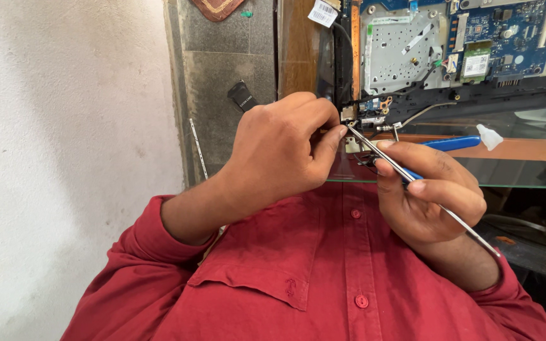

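Dead centre of frame, my left hand pinches the laptop corner to steady it, while my right hand grips tweezers pen-style, tips at the hinge for fine control, up on the glass counter.

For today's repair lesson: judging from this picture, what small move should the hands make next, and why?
Probably steady the small metal part with the left hand and ease the tweezers in the right hand inward, since their tip already sits at it.

Repair shop: opened laptop board, glass counter.
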Motion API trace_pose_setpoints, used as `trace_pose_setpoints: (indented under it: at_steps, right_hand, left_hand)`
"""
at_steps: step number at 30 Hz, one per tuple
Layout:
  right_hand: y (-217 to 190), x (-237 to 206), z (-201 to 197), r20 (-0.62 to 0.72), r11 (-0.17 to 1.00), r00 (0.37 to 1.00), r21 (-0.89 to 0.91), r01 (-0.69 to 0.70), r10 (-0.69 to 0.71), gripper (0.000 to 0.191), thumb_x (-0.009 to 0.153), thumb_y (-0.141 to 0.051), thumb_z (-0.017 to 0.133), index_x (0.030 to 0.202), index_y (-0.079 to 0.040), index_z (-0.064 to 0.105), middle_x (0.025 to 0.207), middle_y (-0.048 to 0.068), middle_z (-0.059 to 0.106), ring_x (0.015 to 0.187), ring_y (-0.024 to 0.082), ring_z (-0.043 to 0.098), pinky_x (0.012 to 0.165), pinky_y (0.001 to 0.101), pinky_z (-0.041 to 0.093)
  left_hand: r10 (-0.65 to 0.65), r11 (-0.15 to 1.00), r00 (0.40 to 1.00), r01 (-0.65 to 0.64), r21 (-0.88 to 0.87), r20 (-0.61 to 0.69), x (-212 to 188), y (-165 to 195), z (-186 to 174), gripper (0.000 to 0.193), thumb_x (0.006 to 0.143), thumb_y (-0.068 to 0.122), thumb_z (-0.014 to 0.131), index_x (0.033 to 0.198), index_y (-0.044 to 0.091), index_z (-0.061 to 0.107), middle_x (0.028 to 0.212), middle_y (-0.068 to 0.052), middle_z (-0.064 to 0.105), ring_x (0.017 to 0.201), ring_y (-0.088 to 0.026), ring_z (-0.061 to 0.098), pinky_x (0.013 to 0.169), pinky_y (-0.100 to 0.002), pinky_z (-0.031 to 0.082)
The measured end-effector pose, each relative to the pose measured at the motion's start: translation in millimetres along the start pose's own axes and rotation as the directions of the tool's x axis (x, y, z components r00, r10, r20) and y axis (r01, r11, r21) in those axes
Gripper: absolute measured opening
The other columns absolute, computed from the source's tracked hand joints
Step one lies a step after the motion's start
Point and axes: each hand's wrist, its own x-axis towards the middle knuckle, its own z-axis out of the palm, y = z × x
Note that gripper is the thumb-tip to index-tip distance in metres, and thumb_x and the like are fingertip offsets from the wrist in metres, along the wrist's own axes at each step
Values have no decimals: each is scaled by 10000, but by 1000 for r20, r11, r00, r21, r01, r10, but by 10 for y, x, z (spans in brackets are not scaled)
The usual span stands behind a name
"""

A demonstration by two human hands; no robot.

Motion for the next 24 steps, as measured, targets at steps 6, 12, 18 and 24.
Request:
trace_pose_setpoints:
  at_steps: [6,12,18,24]
  right_hand:
    - [7,-32,41,-34,999,999,4,-40,41,457,1026,26,704,1168,-102,289,1057,271,703,914,337,771,727,338,640]
    - [0,-97,40,-45,996,995,23,-89,90,450,1029,29,699,1170,-90,288,1075,283,700,885,316,767,739,326,632]
    - [-18,-206,-46,-110,992,986,-11,-128,126,457,1080,-18,672,1206,-116,244,1116,284,687,905,295,771,756,292,650]
    - [-19,-277,-159,-165,985,973,-32,-172,164,444,1122,-57,655,1212,-130,226,1108,296,684,891,281,771,747,260,648]
  left_hand:
    - [-32,999,999,33,-35,14,23,-10,9,141,889,179,753,839,77,668,753,-67,643,673,-254,664,588,-377,500]
    - [-62,998,998,62,-28,-9,29,23,27,143,888,187,750,826,86,669,750,-57,649,669,-246,670,587,-371,502]
    - [-115,993,993,116,14,-24,45,77,51,158,865,212,739,800,93,658,754,-60,658,671,-271,673,581,-392,506]
    - [-157,986,987,158,47,-32,71,140,49,170,846,224,731,782,94,643,743,-61,652,647,-276,670,567,-398,513]
